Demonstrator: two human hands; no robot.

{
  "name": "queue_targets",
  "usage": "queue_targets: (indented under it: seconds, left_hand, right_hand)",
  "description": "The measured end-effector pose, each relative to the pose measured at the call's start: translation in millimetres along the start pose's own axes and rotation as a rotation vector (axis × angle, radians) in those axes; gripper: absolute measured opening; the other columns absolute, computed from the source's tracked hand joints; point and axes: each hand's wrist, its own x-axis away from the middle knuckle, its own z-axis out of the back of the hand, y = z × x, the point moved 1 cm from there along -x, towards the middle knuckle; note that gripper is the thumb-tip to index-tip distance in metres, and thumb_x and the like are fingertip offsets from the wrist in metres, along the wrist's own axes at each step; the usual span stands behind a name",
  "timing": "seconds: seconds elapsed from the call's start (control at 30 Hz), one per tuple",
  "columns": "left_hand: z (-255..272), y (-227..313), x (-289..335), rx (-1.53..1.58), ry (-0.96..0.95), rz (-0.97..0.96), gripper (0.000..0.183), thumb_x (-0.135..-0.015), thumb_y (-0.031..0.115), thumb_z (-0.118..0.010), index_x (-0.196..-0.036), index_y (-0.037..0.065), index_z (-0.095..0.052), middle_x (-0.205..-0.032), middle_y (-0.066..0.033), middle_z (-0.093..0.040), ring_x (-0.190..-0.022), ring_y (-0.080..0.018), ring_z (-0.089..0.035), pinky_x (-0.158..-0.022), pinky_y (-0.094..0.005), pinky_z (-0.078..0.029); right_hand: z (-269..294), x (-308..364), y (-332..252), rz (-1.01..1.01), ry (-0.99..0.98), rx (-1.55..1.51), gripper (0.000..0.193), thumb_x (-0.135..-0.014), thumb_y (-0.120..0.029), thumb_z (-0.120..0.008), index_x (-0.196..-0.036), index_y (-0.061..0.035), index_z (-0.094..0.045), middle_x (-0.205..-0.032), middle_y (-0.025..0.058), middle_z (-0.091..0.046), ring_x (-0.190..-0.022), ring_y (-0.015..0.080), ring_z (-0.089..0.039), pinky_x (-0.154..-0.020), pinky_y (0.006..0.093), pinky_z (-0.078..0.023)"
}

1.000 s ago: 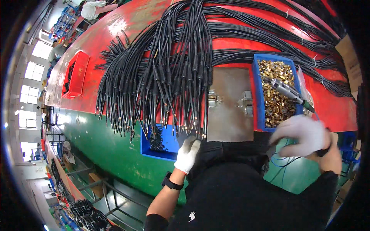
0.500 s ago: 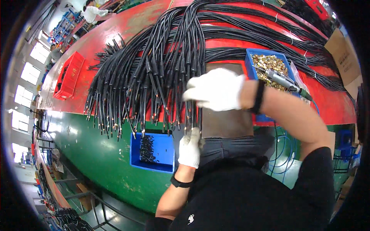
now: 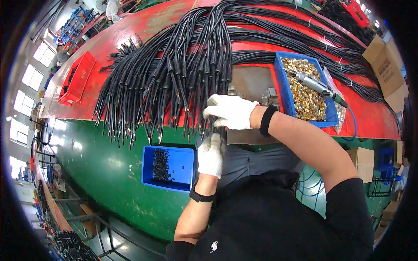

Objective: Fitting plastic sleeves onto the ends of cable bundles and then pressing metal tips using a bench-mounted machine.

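A thick bundle of black cables [image 3: 143, 82] drapes over the table's front edge, their stripped ends showing copper. My left hand [image 3: 210, 157], in a white glove, is closed on the lower end of a cable at the edge. Just above it, my right hand [image 3: 230, 112], also gloved, has its fingers curled round a cable; the part inside the fingers is hidden. To the right of the hands lies a brown board [image 3: 248, 80] with small metal blocks [image 3: 271, 95] on it, partly behind the right hand.
On the right, a blue bin [image 3: 334, 116] holds brass-coloured terminals [image 3: 307, 104], with a grey air tool [image 3: 313, 83] across it. Below the edge, a blue tray [image 3: 185, 167] contains small black pieces [image 3: 161, 165]. A red crate [image 3: 82, 80] stands left, a cardboard box [image 3: 385, 69] right.
My right hand has come down and left, closing on a cable just above my left hand. My left hand has risen slightly. The whole view has shifted a little.
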Motion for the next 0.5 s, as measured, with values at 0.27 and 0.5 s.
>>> queue_targets:
  seconds: [0.27,0.5]
  left_hand:
    - [-2.5,2.6,7.7,0.027,0.026,0.004,0.039,-0.111,0.041,-0.063,-0.082,0.015,-0.059,-0.065,0.0055,-0.05,-0.053,-0.006,-0.04,-0.049,-0.0262,-0.029]
    - [4.7,6.7,13.7,0.014,0.019,0.058,0.034,-0.111,0.039,-0.063,-0.089,0.012,-0.064,-0.066,0.0049,-0.051,-0.052,-0.0059,-0.042,-0.049,-0.025,-0.031]
  right_hand:
    - [1.5,0.0,1.2,-0.022,-0.053,-0.002,0.042,-0.097,-0.03,-0.072,-0.134,-0.0147,-0.062,-0.126,0.0192,-0.056,-0.118,0.0413,-0.061,-0.104,0.0504,-0.051]
    - [3.2,-1.8,-1.4,-0.035,-0.048,0.009,0.045,-0.097,-0.033,-0.072,-0.137,-0.0152,-0.061,-0.129,0.0188,-0.056,-0.12,0.0405,-0.062,-0.104,0.0505,-0.052]
